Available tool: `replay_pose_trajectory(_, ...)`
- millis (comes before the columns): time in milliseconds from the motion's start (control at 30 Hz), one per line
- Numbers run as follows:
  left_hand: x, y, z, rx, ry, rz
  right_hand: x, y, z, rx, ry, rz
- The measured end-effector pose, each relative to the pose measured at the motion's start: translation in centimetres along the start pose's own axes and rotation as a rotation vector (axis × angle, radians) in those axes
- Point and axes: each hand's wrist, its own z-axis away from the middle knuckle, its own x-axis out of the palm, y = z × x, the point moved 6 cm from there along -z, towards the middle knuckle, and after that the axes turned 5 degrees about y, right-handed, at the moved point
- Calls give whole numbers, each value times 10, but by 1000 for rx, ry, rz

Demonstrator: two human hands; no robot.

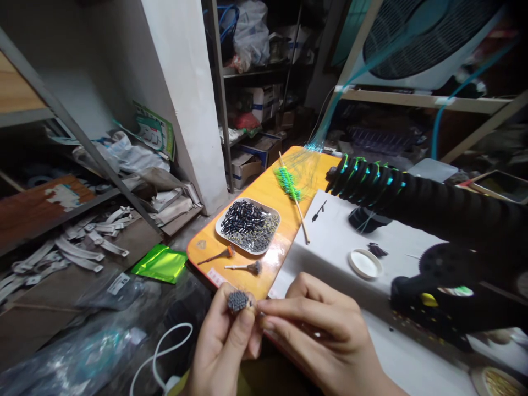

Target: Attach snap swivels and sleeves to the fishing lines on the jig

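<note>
My left hand (pixel 220 344) pinches a small round cluster of grey bead-like tips (pixel 238 301) between thumb and fingers, with its studded face upward. Close against its right side, my right hand (pixel 325 324) has thumb and forefinger pinched together. Whatever lies between those right fingertips is too small to make out. Beyond my hands, a white tray (pixel 247 252) holds many tiny black tubes (pixel 243 216) and grey and yellowish bits (pixel 258 236). In front of it lie a dark stick with an orange-flecked head (pixel 218 254) and a white stick with a grey head (pixel 245 268).
A stick with green bristles (pixel 289 184) rests on the yellow tabletop (pixel 264 187). On the white surface to the right are a round white dish (pixel 365 264) and a black ribbed arm (pixel 412 192). A green packet (pixel 160 264) lies left of the table.
</note>
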Motion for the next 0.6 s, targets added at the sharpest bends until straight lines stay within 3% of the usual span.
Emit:
replay_pose_trajectory(200,0,-4,1,0,24,64,8,-1,0,2,-14,34)
replay_pose_trajectory(300,4,0,-2,74,-21,145,13,2,2,31,-63,82)
replay_pose_trajectory(400,5,23,-11,313,-73,164,9,3,1,23,-27,158)
replay_pose_trajectory(467,0,44,-22,478,-34,151,4,5,0,28,6,198)
replay_pose_trajectory(600,-6,76,-55,621,-106,-6,9,10,0,98,-121,130)
